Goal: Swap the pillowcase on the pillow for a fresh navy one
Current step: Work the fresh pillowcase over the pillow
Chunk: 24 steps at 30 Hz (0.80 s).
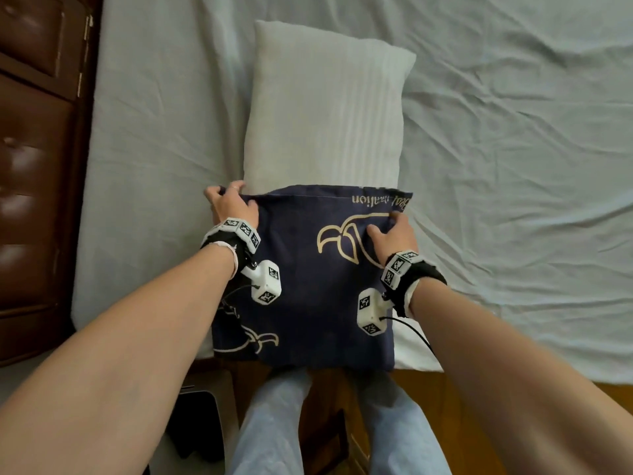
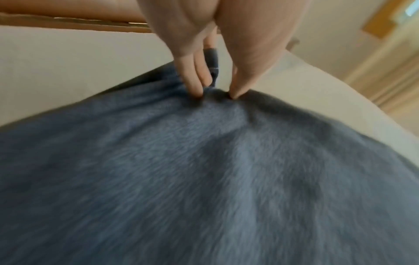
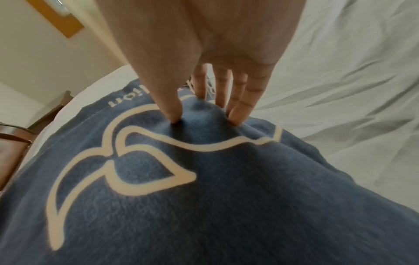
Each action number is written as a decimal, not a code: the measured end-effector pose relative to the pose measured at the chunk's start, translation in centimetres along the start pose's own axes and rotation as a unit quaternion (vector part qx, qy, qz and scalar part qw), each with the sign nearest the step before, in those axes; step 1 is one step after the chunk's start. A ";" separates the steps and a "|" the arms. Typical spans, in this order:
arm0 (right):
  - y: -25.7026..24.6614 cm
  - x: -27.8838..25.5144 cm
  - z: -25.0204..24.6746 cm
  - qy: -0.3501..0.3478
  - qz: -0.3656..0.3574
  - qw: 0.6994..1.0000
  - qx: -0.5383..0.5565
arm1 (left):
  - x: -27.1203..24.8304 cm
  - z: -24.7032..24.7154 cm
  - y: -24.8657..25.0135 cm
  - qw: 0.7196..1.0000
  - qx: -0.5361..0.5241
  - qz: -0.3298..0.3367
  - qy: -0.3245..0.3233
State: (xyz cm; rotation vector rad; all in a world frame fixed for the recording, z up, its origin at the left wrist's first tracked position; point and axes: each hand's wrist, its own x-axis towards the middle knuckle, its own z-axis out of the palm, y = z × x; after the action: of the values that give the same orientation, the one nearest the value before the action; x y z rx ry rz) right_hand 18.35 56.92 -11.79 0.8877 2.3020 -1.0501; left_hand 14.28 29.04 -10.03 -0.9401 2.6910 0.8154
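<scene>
bed [image 1: 513, 132]: pale sheet fills the frame.
pillow [image 1: 325, 108]: bare white, centre; near half sits inside the cover.
navy pillowcase [image 1: 308, 286]: lower centre; draw the hem up evenly.
left hand [image 1: 230, 204]: pinching the hem's left corner; keep it taut.
right hand [image 1: 392, 234]: fingers bunching cloth near the right corner.

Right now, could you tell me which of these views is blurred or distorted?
Head view: sharp, edges bowed by the wide lens. Left wrist view: the navy pillowcase is smeared with blur near the lens. Right wrist view: clearer, its cream print readable, strong wide-angle curving.
</scene>
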 end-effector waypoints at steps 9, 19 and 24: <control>-6.7 -1.5 1.8 0.038 -0.129 0.987 -0.088 | 3.9 -3.5 -1.6 0.996 0.049 -0.006 0.068; -10.1 0.9 4.5 0.006 -0.216 0.938 -0.272 | 4.7 -0.9 1.4 0.958 0.135 0.190 -0.168; -11.1 2.3 3.9 0.017 -0.261 0.912 -0.317 | 5.5 1.7 5.1 0.890 0.233 0.282 -0.273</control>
State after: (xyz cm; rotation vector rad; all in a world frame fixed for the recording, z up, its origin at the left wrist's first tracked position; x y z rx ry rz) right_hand 9.38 49.12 -10.17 0.0276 2.7183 -0.3826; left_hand 6.80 30.41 -11.08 0.1806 2.4512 0.3798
